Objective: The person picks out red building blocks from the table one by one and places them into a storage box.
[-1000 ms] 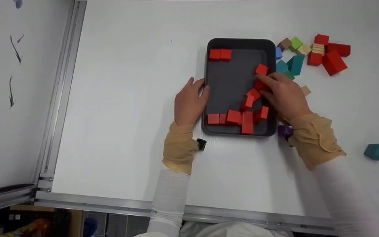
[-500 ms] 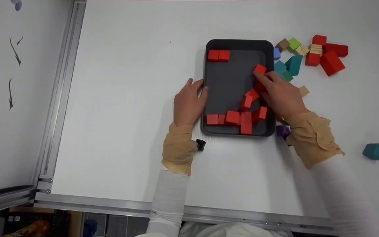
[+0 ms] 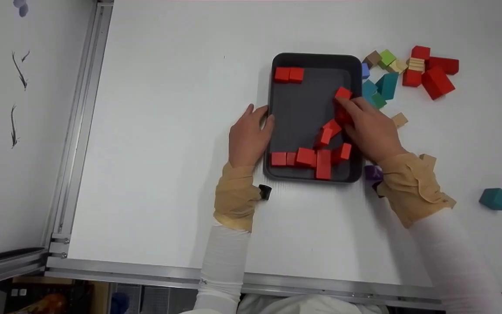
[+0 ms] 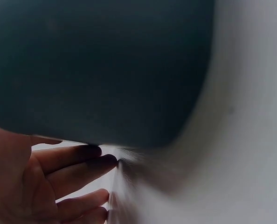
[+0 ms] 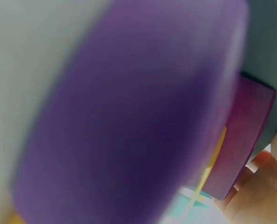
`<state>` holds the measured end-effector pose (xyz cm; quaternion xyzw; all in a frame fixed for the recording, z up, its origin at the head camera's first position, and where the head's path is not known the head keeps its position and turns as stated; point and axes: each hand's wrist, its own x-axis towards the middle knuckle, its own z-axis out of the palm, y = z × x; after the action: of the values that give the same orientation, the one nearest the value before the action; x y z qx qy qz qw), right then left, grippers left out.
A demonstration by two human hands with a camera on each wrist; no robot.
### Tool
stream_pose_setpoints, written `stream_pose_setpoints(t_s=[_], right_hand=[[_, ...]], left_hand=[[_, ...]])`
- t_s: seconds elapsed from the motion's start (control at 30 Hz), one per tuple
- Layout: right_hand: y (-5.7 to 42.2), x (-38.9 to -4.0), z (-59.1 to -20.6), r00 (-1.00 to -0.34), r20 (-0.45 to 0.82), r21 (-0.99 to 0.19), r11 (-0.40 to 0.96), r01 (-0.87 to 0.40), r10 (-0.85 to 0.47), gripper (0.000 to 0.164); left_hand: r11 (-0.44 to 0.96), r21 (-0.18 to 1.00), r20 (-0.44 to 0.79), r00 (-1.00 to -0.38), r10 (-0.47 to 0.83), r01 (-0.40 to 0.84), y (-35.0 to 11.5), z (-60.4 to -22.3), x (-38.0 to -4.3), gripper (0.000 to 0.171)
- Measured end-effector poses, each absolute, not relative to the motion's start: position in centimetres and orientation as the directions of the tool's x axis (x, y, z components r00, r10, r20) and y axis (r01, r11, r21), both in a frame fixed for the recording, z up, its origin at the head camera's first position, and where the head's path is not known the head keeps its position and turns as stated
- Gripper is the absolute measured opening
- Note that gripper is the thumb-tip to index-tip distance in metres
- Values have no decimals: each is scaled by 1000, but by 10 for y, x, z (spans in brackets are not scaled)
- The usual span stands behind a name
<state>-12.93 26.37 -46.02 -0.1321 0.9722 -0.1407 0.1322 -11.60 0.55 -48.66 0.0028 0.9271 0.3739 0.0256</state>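
Note:
A dark grey tray [image 3: 296,109] holds several red blocks: a pair [image 3: 289,75] at its far left corner, a row [image 3: 286,158] along the near side, and others along the right. My right hand [image 3: 375,133] reaches over the right rim and pinches a red block [image 3: 343,114] inside, its lower part covered by my fingers. Just beyond that lies another red block [image 3: 342,93]. My left hand [image 3: 249,137] rests against the tray's left side, fingers relaxed. In the left wrist view my fingers [image 4: 82,175] lie beside the dark tray wall [image 4: 106,70].
Right of the tray lie teal [image 3: 387,85], brown [image 3: 373,58], lime green [image 3: 387,58] and several larger red blocks [image 3: 438,83]. A purple block [image 3: 373,172] sits under my right wrist, blurred and close in the right wrist view. A lone teal block [image 3: 496,199] stands far right.
The tray, its blocks and both hands sit slightly further left in view. A tan block now shows beside my right wrist. My right fingers stay at the same red block.

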Motion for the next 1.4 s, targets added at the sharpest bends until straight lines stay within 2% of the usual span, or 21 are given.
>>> stream_pose_setpoints(t_s=[0.23,0.4,0.6,0.77,0.9,1.1,1.27,1.4], right_hand=[[264,-128,-463,-939,-200,-337,919,-203,-280,60],[266,-126,-459,-956,-121,-369,906,-207,-267,55],[272,-128,-436,-992,-8,-421,901,-108,-123,50],[293,-143,-421,-998,56,-387,922,-30,-9,49],[316,-153,-422,-998,-11,-330,942,58,58,52],[345,-163,-429,-971,-189,-280,939,198,148,61],[359,-169,-442,-950,-279,-262,941,214,138,66],[366,-171,-449,-955,-273,-250,951,183,112,64]], left_hand=[[717,697,-58,-998,20,-26,4,-488,-117,35],[715,699,-50,-998,24,-18,4,-487,-117,35],[721,692,-65,-998,14,-36,1,-486,-116,35],[721,691,-81,-997,4,-53,-3,-488,-116,36],[712,699,-91,-996,1,-63,-3,-488,-114,36],[712,700,-84,-996,-4,-62,-3,-487,-114,36],[712,699,-91,-996,-4,-67,-3,-488,-114,36],[711,701,-83,-997,-4,-61,-3,-489,-114,35]])
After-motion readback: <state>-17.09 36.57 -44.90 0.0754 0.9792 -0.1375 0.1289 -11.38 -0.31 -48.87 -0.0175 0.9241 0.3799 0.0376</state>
